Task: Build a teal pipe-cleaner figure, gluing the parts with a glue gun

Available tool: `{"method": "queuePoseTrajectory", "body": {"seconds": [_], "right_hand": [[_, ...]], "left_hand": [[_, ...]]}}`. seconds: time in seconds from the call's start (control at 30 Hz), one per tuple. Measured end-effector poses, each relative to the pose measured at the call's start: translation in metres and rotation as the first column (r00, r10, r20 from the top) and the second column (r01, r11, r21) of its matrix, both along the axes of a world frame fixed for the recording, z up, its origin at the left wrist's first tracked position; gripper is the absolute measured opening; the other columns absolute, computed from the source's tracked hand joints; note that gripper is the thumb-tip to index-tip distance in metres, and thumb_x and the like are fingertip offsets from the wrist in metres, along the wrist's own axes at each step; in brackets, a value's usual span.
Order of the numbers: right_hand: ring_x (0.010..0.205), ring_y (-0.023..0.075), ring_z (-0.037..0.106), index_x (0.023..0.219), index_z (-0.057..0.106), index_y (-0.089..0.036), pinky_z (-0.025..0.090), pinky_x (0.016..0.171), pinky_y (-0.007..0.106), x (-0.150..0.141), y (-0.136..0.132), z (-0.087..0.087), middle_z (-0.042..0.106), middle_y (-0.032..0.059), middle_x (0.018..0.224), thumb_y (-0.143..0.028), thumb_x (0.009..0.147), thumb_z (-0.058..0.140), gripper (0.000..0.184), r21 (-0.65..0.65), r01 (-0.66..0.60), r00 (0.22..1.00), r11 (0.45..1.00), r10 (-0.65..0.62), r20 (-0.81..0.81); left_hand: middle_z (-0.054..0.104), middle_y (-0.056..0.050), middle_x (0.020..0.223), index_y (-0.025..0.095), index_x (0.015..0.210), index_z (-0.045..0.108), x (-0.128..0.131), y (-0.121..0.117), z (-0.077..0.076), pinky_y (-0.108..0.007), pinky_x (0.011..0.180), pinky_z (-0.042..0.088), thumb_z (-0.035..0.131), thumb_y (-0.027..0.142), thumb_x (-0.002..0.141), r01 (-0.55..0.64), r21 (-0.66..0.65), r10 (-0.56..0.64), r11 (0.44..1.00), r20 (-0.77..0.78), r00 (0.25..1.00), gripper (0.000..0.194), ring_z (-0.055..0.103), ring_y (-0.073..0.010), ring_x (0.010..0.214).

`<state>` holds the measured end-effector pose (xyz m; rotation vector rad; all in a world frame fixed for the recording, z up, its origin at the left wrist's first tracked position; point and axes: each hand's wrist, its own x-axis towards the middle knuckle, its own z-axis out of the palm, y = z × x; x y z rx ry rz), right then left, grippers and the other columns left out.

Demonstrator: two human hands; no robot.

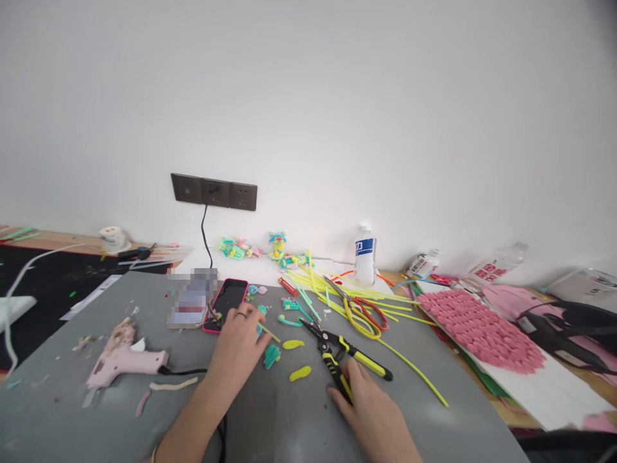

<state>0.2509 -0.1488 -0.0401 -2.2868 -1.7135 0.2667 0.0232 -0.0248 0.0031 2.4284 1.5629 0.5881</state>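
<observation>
My left hand is low over the table, fingers bent around a small teal piece with a short pale yellow stick; its grip is partly hidden. My right hand closes round one handle of the black and yellow pliers, whose jaws point away to the left and lie partly apart. Between my hands are two yellow fuzzy pieces and a teal fuzzy bundle. Bent teal strips lie just beyond. Scissors with red and yellow handles rest behind the pliers.
A pink glue gun lies at left, its cord running toward my left arm. Behind are a pink-edged phone, yellow fuzzy stems and a bottle. A pink textured mat is at right.
</observation>
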Motion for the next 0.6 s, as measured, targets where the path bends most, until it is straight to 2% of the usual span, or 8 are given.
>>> {"method": "queuePoseTrajectory", "body": {"seconds": [0.1, 0.17, 0.23, 0.33, 0.4, 0.47, 0.6], "right_hand": [[0.068, 0.0278, 0.074, 0.083, 0.045, -0.026, 0.044, 0.051, 0.029, 0.0, -0.003, -0.01, 0.071, 0.0077, 0.081, -0.031, 0.092, 0.043, 0.01, 0.046, -0.003, 1.0, 0.999, 0.004, -0.021], [0.065, 0.027, 0.073, 0.085, 0.045, -0.027, 0.044, 0.049, 0.029, 0.0, -0.003, -0.014, 0.071, 0.0083, 0.08, -0.033, 0.094, 0.037, 0.014, 0.106, -0.014, 0.999, 0.994, 0.019, -0.047], [0.065, 0.0256, 0.073, 0.088, 0.045, -0.026, 0.046, 0.049, 0.028, 0.002, -0.004, -0.018, 0.071, 0.0085, 0.08, -0.035, 0.095, 0.034, 0.016, 0.171, -0.004, 0.993, 0.985, 0.024, -0.113], [0.06, 0.0223, 0.07, 0.089, 0.044, -0.027, 0.048, 0.051, 0.026, 0.009, -0.009, -0.019, 0.068, 0.0049, 0.073, -0.04, 0.098, 0.032, 0.02, 0.246, 0.008, 0.965, 0.969, 0.057, -0.254], [0.06, 0.0205, 0.067, 0.089, 0.045, -0.027, 0.052, 0.055, 0.026, 0.015, -0.013, -0.017, 0.064, 0.0023, 0.07, -0.044, 0.099, 0.034, 0.023, 0.291, -0.012, 0.94, 0.957, 0.11, -0.322], [0.064, 0.0194, 0.066, 0.09, 0.046, -0.027, 0.054, 0.06, 0.026, 0.022, -0.015, -0.013, 0.064, 0.0021, 0.074, -0.047, 0.099, 0.037, 0.024, 0.333, -0.002, 0.924, 0.943, 0.129, -0.36], [0.063, 0.0203, 0.065, 0.087, 0.044, -0.027, 0.055, 0.061, 0.028, 0.032, -0.012, -0.011, 0.064, 0.0029, 0.074, -0.049, 0.097, 0.039, 0.024, 0.371, 0.092, 0.932, 0.924, 0.051, -0.358]], "left_hand": [[0.065, -0.014, 0.134, 0.019, 0.119, 0.065, 0.03, -0.008, 0.005, -0.052, 0.106, 0.044, 0.059, 0.012, 0.086, 0.254, -0.035, -0.256, 0.967, -0.082, 0.963, 0.034, 0.056, -0.0341, 0.128], [0.058, -0.019, 0.144, 0.014, 0.133, 0.059, 0.047, -0.014, -0.001, -0.059, 0.114, 0.036, 0.054, 0.016, 0.091, 0.308, -0.108, -0.321, 0.945, -0.136, 0.937, 0.042, 0.052, -0.0345, 0.135], [0.055, -0.025, 0.145, 0.009, 0.137, 0.057, 0.055, -0.019, -0.01, -0.064, 0.115, 0.031, 0.05, 0.021, 0.095, 0.273, -0.155, -0.298, 0.95, -0.174, 0.939, 0.044, 0.051, -0.0376, 0.136], [0.053, -0.024, 0.147, 0.012, 0.138, 0.058, 0.055, -0.023, -0.024, -0.065, 0.116, 0.028, 0.047, 0.024, 0.096, 0.254, -0.126, -0.273, 0.959, -0.164, 0.948, 0.045, 0.052, -0.0369, 0.136], [0.053, -0.023, 0.147, 0.013, 0.138, 0.057, 0.053, -0.023, -0.028, -0.065, 0.116, 0.028, 0.047, 0.024, 0.095, 0.257, -0.111, -0.272, 0.96, -0.153, 0.95, 0.046, 0.052, -0.0366, 0.136], [0.054, -0.022, 0.147, 0.013, 0.137, 0.058, 0.052, -0.023, -0.027, -0.064, 0.116, 0.029, 0.047, 0.025, 0.094, 0.263, -0.111, -0.277, 0.958, -0.146, 0.95, 0.046, 0.051, -0.0369, 0.136], [0.055, -0.023, 0.146, 0.011, 0.135, 0.059, 0.057, -0.024, -0.013, -0.063, 0.115, 0.031, 0.05, 0.024, 0.094, 0.236, -0.159, -0.26, 0.959, -0.155, 0.953, 0.044, 0.053, -0.0375, 0.135]]}}
